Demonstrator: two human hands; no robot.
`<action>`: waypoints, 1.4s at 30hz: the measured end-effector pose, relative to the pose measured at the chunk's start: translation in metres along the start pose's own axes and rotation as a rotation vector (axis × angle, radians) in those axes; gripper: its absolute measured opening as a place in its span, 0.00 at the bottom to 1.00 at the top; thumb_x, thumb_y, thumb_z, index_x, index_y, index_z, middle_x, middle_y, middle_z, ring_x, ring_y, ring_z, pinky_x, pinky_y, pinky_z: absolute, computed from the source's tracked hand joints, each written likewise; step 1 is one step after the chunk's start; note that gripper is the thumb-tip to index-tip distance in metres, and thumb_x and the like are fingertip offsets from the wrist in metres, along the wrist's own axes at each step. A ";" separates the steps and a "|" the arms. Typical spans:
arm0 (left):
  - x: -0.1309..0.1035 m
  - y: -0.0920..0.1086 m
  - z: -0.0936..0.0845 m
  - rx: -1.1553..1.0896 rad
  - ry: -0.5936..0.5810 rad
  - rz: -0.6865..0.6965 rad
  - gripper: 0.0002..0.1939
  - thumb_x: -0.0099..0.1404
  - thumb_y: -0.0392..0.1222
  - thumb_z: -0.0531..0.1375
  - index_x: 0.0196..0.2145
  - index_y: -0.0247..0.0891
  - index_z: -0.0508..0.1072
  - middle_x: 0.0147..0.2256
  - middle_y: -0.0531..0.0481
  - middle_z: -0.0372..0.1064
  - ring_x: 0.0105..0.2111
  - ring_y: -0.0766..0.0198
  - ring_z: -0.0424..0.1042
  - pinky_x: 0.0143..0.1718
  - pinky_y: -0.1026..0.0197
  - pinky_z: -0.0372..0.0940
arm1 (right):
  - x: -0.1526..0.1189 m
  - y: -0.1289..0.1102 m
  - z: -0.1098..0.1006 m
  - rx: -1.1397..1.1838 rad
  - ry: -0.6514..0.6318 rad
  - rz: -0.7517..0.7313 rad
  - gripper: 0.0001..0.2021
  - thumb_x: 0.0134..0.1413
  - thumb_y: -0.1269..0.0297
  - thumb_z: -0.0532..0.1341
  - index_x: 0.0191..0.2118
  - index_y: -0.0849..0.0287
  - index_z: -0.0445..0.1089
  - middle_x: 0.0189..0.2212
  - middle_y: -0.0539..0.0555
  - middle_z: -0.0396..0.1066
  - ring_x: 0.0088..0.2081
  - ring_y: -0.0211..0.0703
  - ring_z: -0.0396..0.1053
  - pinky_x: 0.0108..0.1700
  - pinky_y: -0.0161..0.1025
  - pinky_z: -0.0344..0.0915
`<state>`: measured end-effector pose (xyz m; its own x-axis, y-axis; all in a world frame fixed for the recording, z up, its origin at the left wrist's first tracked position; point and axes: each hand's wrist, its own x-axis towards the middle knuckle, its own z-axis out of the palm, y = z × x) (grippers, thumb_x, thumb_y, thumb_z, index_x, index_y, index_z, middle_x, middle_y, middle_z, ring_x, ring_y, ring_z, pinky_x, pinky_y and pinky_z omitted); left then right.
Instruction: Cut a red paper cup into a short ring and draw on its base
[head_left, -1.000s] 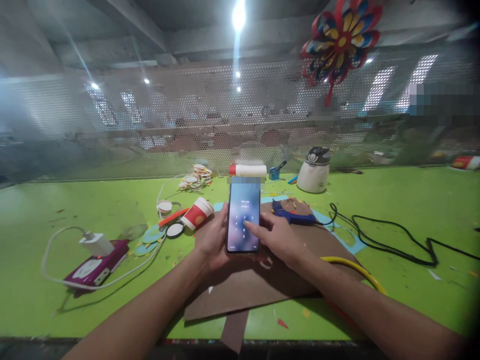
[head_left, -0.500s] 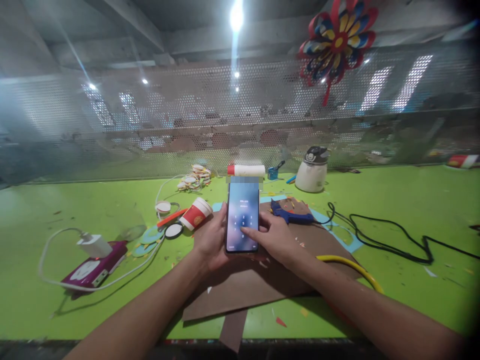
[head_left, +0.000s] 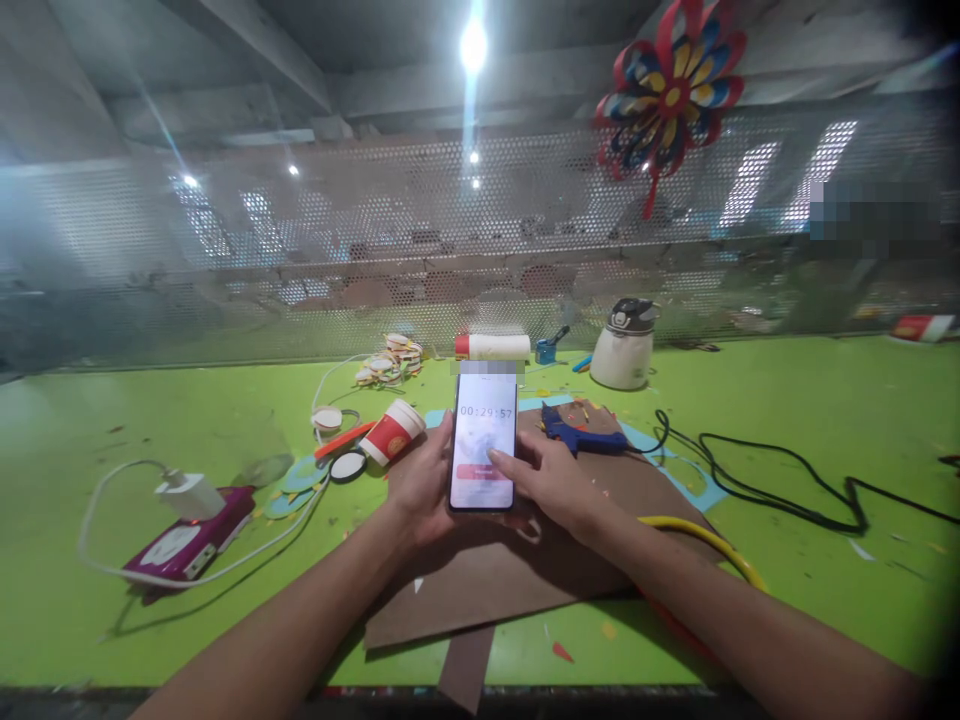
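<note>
A smartphone [head_left: 484,485] is held upright over the brown cardboard, its lit white screen showing the digits 00:29:57 above a red button. My left hand [head_left: 426,478] grips the phone along its left edge and from below. At the right edge, my right hand [head_left: 553,477] has its fingers curled against the phone, and the thumb lies over the lower screen. Under both hands is the brown cardboard [head_left: 465,590]. Just beyond my right hand a blue glue gun [head_left: 585,437] rests on the cardboard. A red and white paper cup [head_left: 394,432] lies tipped near my left hand.
A purple power strip [head_left: 191,545] with a white charger [head_left: 187,497] stands at the left, its cable looping across the green table [head_left: 67,480]. Black cord [head_left: 787,500] trails right. A yellow tube [head_left: 712,530] passes by my right forearm. A white kettle [head_left: 622,355] stands behind.
The phone's screen has switched from a blue passcode keypad to a white page with a time reading. The view has tilted slightly; both hands keep their places on the phone.
</note>
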<state>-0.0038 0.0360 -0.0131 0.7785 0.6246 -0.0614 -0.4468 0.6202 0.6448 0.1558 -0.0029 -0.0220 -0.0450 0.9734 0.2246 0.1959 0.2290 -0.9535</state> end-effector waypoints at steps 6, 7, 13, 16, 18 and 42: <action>0.001 -0.001 -0.010 -0.087 -0.093 -0.038 0.30 0.70 0.59 0.47 0.56 0.34 0.69 0.48 0.34 0.74 0.45 0.40 0.76 0.44 0.28 0.66 | 0.001 0.007 -0.002 -0.008 0.004 -0.013 0.23 0.58 0.46 0.59 0.45 0.62 0.73 0.39 0.57 0.78 0.38 0.48 0.75 0.37 0.42 0.69; 0.001 -0.001 -0.010 -0.086 -0.107 -0.045 0.30 0.70 0.60 0.47 0.56 0.34 0.68 0.49 0.34 0.74 0.45 0.40 0.76 0.45 0.28 0.66 | 0.001 0.007 -0.002 -0.009 0.005 -0.017 0.23 0.58 0.45 0.58 0.44 0.62 0.74 0.38 0.57 0.78 0.38 0.48 0.74 0.37 0.41 0.69; -0.001 0.000 -0.010 -0.044 -0.142 -0.056 0.31 0.70 0.61 0.46 0.57 0.36 0.68 0.49 0.33 0.73 0.44 0.37 0.75 0.40 0.29 0.68 | 0.000 0.002 -0.001 -0.023 0.019 -0.048 0.20 0.59 0.48 0.57 0.42 0.61 0.75 0.36 0.55 0.77 0.37 0.46 0.74 0.37 0.40 0.69; -0.001 0.001 -0.012 -0.036 -0.156 -0.062 0.32 0.69 0.62 0.47 0.57 0.35 0.68 0.49 0.31 0.73 0.44 0.36 0.75 0.41 0.30 0.67 | -0.001 -0.001 -0.001 -0.039 0.051 -0.072 0.19 0.61 0.49 0.56 0.39 0.61 0.73 0.33 0.55 0.77 0.35 0.46 0.74 0.34 0.40 0.70; -0.002 0.003 -0.013 -0.025 -0.154 -0.053 0.33 0.68 0.62 0.47 0.59 0.35 0.66 0.50 0.31 0.72 0.46 0.35 0.74 0.43 0.29 0.66 | -0.001 -0.002 -0.002 -0.060 0.106 -0.102 0.19 0.62 0.49 0.55 0.40 0.60 0.72 0.34 0.55 0.76 0.35 0.46 0.74 0.32 0.41 0.71; 0.004 0.024 -0.011 -0.096 0.059 0.230 0.29 0.71 0.56 0.45 0.42 0.27 0.74 0.35 0.36 0.76 0.33 0.52 0.77 0.39 0.51 0.70 | -0.027 -0.020 0.006 -0.876 -0.043 -0.739 0.10 0.62 0.61 0.59 0.45 0.60 0.68 0.54 0.61 0.71 0.60 0.61 0.56 0.58 0.62 0.58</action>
<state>-0.0160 0.0589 -0.0066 0.6261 0.7791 0.0321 -0.6507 0.4992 0.5722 0.1471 -0.0335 -0.0103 -0.4633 0.6041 0.6484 0.7215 0.6820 -0.1198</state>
